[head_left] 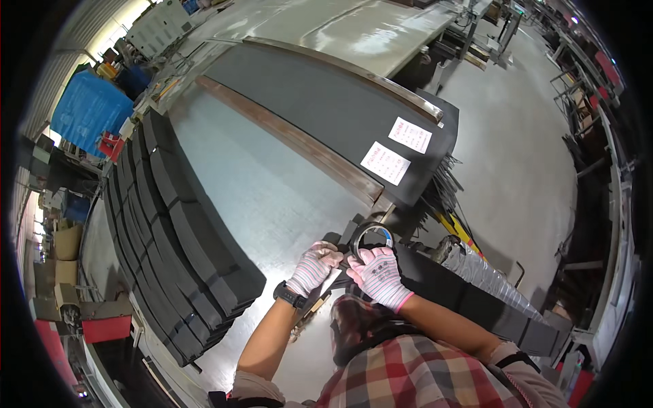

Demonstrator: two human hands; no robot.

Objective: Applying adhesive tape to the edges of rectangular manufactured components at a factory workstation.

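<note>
Head view: at left, dark wrapped bundles (178, 204) lie stacked beside a pale metal surface (252, 177). The gloved left hand (315, 266) bunches its fingers together; what they pinch, I cannot tell. Just right, the gloved right hand (379, 275) is clamped on the black tape roll (357, 236), near a brown bar's (292, 141) close end.

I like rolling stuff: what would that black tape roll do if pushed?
The tape roll at the right hand looks round, so it might roll on edge. It's probably light, with that open middle. Its neat ring shape suggests it's stiff.
</note>
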